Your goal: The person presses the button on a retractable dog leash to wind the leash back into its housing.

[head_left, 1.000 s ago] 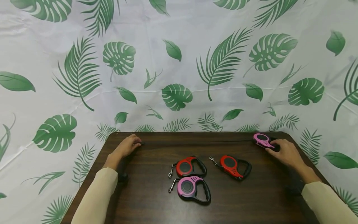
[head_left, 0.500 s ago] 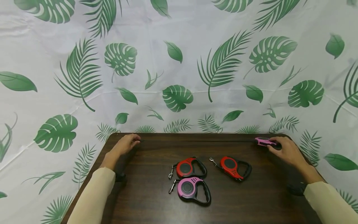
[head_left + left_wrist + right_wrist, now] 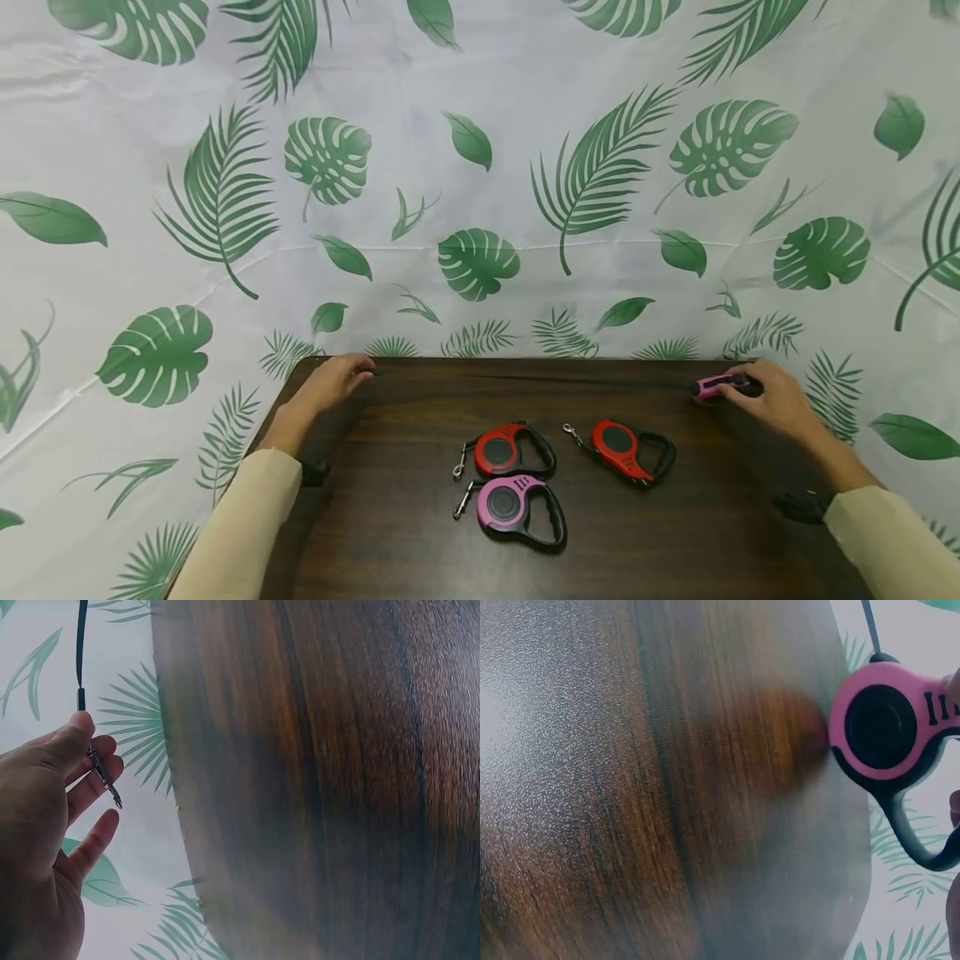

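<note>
the table (image 3: 420, 550) was dark brown woodgrain. two retractable leashes were red and black (image 3: 510, 450) (image 3: 626, 450), two pink and black (image 3: 517, 510) (image 3: 889, 735). the backdrop (image 3: 480, 167) was white with green leaves, the sleeves (image 3: 240, 533) beige.

I see both of my arms in long sleeves of a plain cream, beige-toned fabric, the left sleeve (image 3: 240, 525) and the right sleeve (image 3: 881, 542) each ending at the wrist. A small black device is strapped under each wrist, one by the left cuff (image 3: 315, 472) and one by the right cuff (image 3: 801, 505). My left hand (image 3: 330, 385) and right hand (image 3: 776, 400) are bare, with no rings or gloves.
</note>
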Tool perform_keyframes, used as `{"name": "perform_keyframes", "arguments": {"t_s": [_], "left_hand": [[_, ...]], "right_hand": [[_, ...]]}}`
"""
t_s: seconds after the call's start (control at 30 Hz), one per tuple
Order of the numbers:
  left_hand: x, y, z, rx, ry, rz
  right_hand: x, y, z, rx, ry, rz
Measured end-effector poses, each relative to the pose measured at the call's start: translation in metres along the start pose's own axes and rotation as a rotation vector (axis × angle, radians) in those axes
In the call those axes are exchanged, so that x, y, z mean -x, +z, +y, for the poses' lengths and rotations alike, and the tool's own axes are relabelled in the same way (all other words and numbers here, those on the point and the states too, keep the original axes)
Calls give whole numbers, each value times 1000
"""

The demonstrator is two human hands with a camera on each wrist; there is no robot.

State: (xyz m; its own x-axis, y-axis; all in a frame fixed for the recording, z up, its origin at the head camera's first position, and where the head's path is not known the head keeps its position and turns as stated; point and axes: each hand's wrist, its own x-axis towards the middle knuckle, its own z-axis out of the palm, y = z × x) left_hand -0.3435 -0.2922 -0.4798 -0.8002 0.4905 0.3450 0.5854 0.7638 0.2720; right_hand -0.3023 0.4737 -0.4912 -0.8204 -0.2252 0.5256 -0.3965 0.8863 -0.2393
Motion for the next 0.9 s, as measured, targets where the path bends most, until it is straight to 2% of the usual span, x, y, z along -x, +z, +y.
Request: {"name": "perform_keyframes", "arguments": {"t_s": [0.1, 0.27, 0.43, 0.7, 0.9], "left_hand": [[2, -5, 3, -6, 7, 4], [7, -16, 6, 5, 5, 9], [12, -22, 4, 6, 59, 53], [24, -27, -2, 56, 84, 68], [32, -31, -2, 54, 192, 158]], "right_hand": [[1, -4, 0, -21, 40, -13], [2, -13, -6, -112, 177, -58], [1, -25, -13, -206, 256, -110], [0, -44, -19, -319, 251, -171], [0, -52, -23, -337, 230, -200]]}}
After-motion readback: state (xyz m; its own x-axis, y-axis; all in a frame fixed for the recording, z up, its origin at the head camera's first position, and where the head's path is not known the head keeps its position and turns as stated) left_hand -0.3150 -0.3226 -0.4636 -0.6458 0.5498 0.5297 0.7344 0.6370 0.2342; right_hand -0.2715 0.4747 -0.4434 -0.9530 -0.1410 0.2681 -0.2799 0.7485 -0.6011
